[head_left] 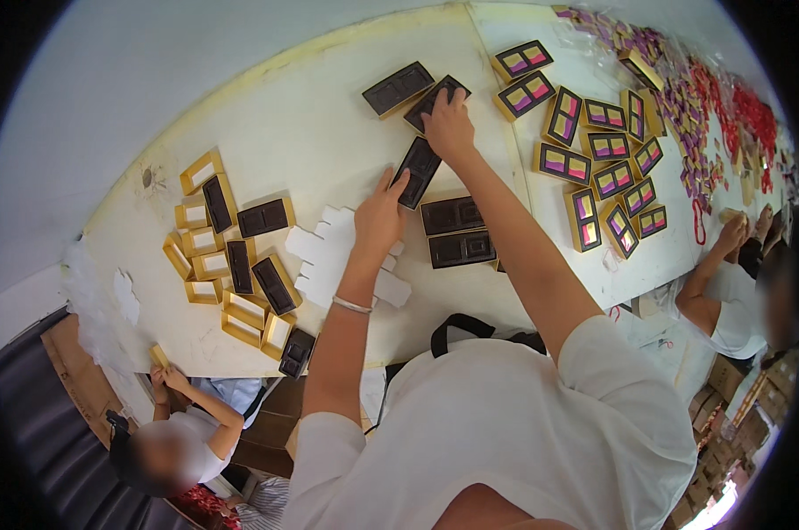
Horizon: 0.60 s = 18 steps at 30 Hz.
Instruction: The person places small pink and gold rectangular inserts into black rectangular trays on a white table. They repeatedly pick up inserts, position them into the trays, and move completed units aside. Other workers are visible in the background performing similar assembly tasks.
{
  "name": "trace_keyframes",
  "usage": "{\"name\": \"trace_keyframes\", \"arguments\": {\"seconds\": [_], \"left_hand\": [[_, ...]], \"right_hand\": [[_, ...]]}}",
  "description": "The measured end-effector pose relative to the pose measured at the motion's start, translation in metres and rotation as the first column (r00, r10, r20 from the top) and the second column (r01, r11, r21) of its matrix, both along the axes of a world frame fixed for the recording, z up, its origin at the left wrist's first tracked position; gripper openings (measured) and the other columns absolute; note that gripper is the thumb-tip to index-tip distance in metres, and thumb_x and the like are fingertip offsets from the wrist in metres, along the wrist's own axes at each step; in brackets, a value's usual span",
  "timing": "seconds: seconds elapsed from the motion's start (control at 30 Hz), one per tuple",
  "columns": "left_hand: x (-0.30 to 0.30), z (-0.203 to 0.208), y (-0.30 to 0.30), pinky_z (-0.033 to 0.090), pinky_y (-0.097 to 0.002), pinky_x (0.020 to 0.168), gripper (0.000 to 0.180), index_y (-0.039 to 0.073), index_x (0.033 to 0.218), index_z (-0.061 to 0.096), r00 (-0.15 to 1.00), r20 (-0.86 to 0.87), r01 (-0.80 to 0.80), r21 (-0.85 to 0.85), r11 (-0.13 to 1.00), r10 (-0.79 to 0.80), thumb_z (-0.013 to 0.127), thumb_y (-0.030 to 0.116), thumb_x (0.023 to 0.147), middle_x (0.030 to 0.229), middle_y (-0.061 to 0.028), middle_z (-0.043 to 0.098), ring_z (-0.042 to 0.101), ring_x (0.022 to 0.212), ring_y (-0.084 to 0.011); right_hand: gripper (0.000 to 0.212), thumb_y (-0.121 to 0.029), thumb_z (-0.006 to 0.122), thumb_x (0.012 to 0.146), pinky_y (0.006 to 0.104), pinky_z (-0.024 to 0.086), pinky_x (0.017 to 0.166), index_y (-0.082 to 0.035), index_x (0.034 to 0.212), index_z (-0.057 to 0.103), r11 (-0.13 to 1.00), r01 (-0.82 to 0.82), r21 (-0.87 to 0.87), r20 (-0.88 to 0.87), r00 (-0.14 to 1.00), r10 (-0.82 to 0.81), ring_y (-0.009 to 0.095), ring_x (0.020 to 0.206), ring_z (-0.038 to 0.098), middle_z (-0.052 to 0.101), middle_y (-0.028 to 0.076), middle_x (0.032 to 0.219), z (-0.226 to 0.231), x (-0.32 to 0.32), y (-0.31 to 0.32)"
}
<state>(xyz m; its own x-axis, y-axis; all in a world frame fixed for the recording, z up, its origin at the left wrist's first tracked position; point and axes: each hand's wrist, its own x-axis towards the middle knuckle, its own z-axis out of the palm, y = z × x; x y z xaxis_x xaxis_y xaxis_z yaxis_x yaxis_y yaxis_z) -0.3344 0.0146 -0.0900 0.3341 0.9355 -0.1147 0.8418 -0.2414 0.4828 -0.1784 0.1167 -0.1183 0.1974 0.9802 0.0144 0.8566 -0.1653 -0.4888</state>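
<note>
My right hand (450,128) is at the far middle of the table, its fingers and thumb spread across a gold-sided box with a black two-cell tray (426,113) and gripping it. Just nearer, my left hand (379,216) holds the lower left edge of a second box with a black tray (421,166), thumb along its side. Left of my right hand lies a third black-tray box (398,88). Two more black-tray boxes (457,249) lie below my right forearm, which partly covers them. The cells I can see in these trays hold nothing.
At right stand several boxes filled with purple, gold and pink pieces (611,179), beside a pile of small wrapped pieces (673,115). At left are gold frames (212,265), black-tray boxes (263,216) and white cut card (316,256). Co-workers' hands (172,378) work at both table ends.
</note>
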Motion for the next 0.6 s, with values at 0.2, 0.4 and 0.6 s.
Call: {"name": "trace_keyframes", "arguments": {"seconds": [0.2,0.4,0.6], "left_hand": [[-0.02,-0.015,0.017,0.049,-0.0378,0.072,0.055,0.022,0.121,0.051,0.959,-0.02,0.285,0.07,0.956,-0.284,0.05,-0.002,0.072,0.128,-0.0062,0.046,0.059,0.084,-0.0274],[-0.003,-0.016,0.04,0.051,-0.0355,0.072,0.054,0.026,0.124,0.047,0.894,-0.074,0.448,0.137,0.883,-0.442,0.053,0.003,0.075,0.13,-0.0007,0.044,0.057,0.089,-0.0251],[0.015,0.009,0.041,0.05,-0.0352,0.075,0.052,0.022,0.121,0.051,0.913,-0.105,0.406,0.113,0.907,-0.395,0.05,0.0,0.074,0.131,-0.0044,0.04,0.057,0.092,-0.0227]], "right_hand": [[0.057,-0.028,0.064,0.077,0.0432,0.048,0.074,0.0,0.12,0.042,0.995,-0.074,0.074,-0.077,0.994,0.08,0.043,0.095,0.052,0.038,0.027,0.118,0.018,0.002,-0.008],[0.052,-0.028,0.061,0.08,0.0429,0.035,0.093,-0.011,0.126,0.042,0.923,-0.298,0.243,0.167,0.95,0.263,0.037,0.112,0.043,0.037,0.02,0.129,0.05,0.08,-0.145],[0.059,-0.017,0.059,0.079,0.0484,0.02,0.104,-0.005,0.131,0.033,0.922,-0.353,-0.163,0.134,0.918,0.375,0.038,0.126,0.026,0.026,0.022,0.137,0.018,0.137,-0.314]]}}
